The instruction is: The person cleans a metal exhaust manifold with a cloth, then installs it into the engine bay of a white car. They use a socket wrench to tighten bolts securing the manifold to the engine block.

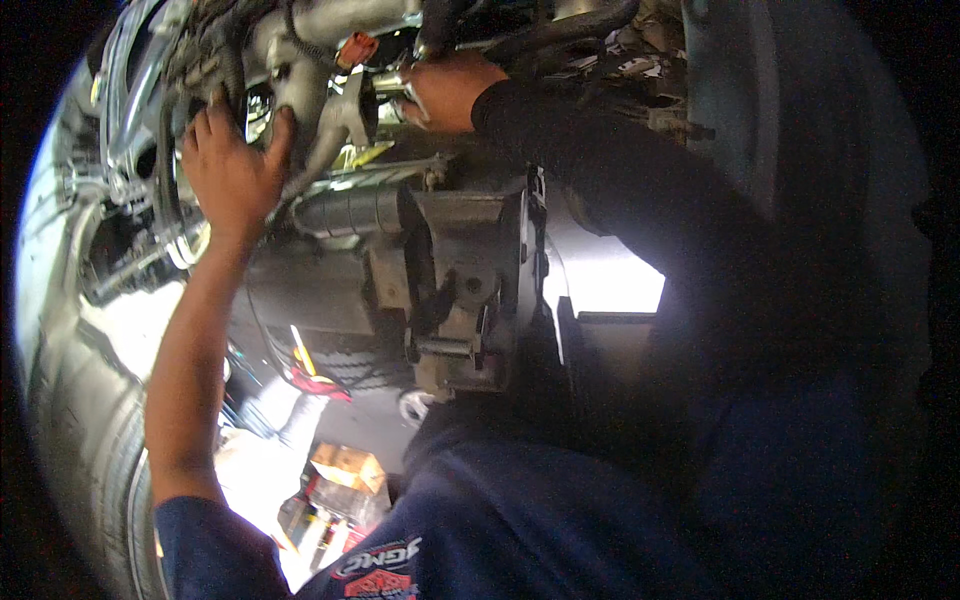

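Note:
High in an engine bay, my left hand [235,165] rests among dark hoses and a pale metal pipe [310,95], its thumb and fingers apart. To its right, my right hand [450,92] is closed beside a metal flange [355,108]. A shiny metal piece [390,84] shows at its fingertips; I cannot make out whether it is a tool or part of the engine. An orange-red part [356,50] sits just above, between the hands. Below them lies a thin yellow piece [372,154].
A dark ribbed cylinder [345,212] and a heavy steel bracket [450,345] stand between my arms and body. A tyre [125,470] is at far left. On the floor below are a cardboard box [348,466] and a red item [318,386].

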